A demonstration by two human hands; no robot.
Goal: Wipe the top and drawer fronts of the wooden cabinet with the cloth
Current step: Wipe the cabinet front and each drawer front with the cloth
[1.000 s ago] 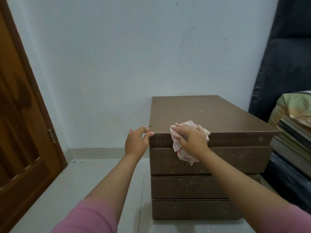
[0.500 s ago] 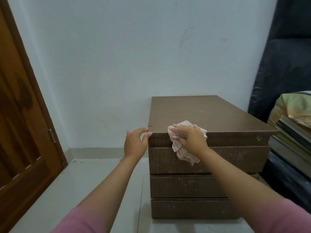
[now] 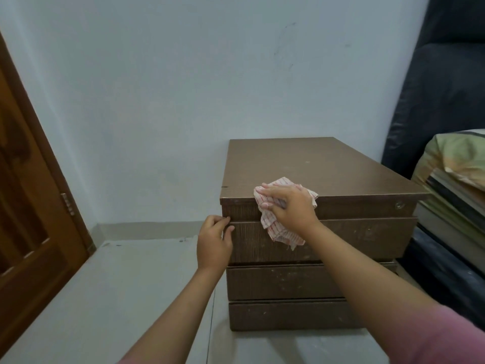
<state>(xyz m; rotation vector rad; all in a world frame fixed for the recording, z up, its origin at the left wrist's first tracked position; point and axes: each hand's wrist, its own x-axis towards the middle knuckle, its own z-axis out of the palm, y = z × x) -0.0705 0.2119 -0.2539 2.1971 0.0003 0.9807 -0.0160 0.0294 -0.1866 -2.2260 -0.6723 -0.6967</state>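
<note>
The right hand (image 3: 291, 206) is draped over the cloth (image 3: 280, 227), fingers lying close together on top and the thumb curled under, pinning the fabric across the front edge of the wooden cabinet (image 3: 341, 174). Part of the cloth sits on the top near the cabinet's front left corner and the rest hangs down over the upper drawer front (image 3: 354, 237), so this grip looks set to wipe edge and front in one pass. The left hand (image 3: 214, 245) is at the cabinet's left front edge, fingertips curled onto the side of that upper drawer, probably steadying the unit. Compared with half a second ago, the left hand has dropped from the top corner down to drawer level, while the right hand stays where it was.
</note>
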